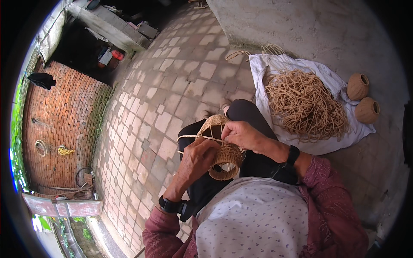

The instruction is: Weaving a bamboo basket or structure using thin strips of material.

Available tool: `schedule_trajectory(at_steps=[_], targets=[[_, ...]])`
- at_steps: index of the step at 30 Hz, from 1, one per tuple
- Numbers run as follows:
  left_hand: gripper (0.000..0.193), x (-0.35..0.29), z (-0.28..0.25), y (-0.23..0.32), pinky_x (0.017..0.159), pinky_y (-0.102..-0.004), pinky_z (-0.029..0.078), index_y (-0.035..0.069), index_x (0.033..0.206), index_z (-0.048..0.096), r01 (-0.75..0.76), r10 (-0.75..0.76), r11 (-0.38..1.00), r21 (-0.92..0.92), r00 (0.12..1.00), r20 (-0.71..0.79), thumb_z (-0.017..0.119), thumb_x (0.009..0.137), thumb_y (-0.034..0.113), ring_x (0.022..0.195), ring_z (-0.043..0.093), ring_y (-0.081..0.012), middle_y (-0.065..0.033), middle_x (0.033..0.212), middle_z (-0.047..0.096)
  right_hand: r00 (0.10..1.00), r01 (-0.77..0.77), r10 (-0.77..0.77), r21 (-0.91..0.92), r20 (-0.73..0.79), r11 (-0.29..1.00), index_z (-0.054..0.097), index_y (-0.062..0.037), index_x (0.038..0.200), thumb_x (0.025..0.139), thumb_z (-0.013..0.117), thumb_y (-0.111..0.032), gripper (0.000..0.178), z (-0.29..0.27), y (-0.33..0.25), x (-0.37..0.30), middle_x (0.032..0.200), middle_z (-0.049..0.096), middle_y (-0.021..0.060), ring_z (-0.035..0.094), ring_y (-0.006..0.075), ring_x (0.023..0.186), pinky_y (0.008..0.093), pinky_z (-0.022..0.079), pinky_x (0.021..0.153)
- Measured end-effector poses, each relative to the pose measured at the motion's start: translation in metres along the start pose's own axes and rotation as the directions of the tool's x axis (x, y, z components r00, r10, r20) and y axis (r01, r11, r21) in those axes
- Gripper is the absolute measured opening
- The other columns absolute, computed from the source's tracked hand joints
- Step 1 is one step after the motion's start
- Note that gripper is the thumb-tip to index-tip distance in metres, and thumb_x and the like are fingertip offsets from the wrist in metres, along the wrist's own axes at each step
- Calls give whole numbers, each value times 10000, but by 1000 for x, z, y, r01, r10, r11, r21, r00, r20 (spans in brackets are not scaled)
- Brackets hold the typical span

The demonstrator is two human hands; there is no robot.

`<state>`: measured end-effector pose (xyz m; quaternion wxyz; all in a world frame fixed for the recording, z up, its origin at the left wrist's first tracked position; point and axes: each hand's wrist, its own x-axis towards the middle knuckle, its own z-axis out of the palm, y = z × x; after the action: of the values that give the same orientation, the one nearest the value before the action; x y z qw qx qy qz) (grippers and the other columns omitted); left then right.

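Observation:
A small tan woven basket (227, 158) rests in my lap, its round open rim towards me. Upright strands show through a gap in its far side. A pale braided cord (189, 136) runs across that gap and sticks out to the left. My left hand (197, 158) is closed at the basket's left side, fingers bent round the cord and the weave. From the right, my right hand (244, 134) pinches the cord against the upright strands with thumb and fingers. The fingertips of both hands are partly hidden.
To my right, a heap of tan cord (305, 103) lies on a white sack (318, 148). Beyond it stand two round brown pots or cord-wound forms (358, 87). A concrete wall (292, 26) rises ahead right. At the left is a brick wall (60, 112), with paving (146, 112) between.

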<state>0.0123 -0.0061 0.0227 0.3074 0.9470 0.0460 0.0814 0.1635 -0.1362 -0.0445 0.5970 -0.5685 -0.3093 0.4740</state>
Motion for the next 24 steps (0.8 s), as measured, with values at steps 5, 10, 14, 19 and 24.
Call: schedule_trajectory(at_steps=[5,10,14,19,24], targets=[[103,0,0,-1,640,-332,500,30,927,651,9,-9,1000,9,1000,13,645,825,13,734,644,-252,-103,849,616,997,76,-75,39,-37,996,630,-7,873,820,624,12,56,6,10,0,793,632,30,582,83,749,248,486,677],[103,0,0,-2,640,-333,502,30,926,649,5,-5,1000,20,1000,13,644,826,9,732,646,-251,-102,841,615,995,92,-93,51,22,994,621,-5,911,810,628,11,102,0,11,6,840,628,47,584,95,790,250,489,697],[99,1,-1,1,641,-334,504,26,924,650,5,-5,1000,13,1000,13,639,827,7,730,648,-249,-102,830,615,989,21,-20,-6,147,1000,581,0,992,818,623,-5,179,-10,5,14,890,600,50,565,101,812,243,467,684],[101,0,-3,-4,628,-378,500,32,934,653,6,-4,998,-67,1000,18,642,834,32,697,630,-276,-113,783,586,981,33,-9,-121,195,992,555,10,1015,827,614,2,197,-7,-5,13,882,573,36,540,93,801,236,443,668],[124,2,-6,-8,628,-321,502,20,971,633,22,-23,1000,-21,998,-59,543,886,23,707,640,-218,-104,820,602,989,56,-29,-182,145,982,566,3,974,827,614,0,155,-4,-7,10,846,567,35,533,94,773,242,438,654]])
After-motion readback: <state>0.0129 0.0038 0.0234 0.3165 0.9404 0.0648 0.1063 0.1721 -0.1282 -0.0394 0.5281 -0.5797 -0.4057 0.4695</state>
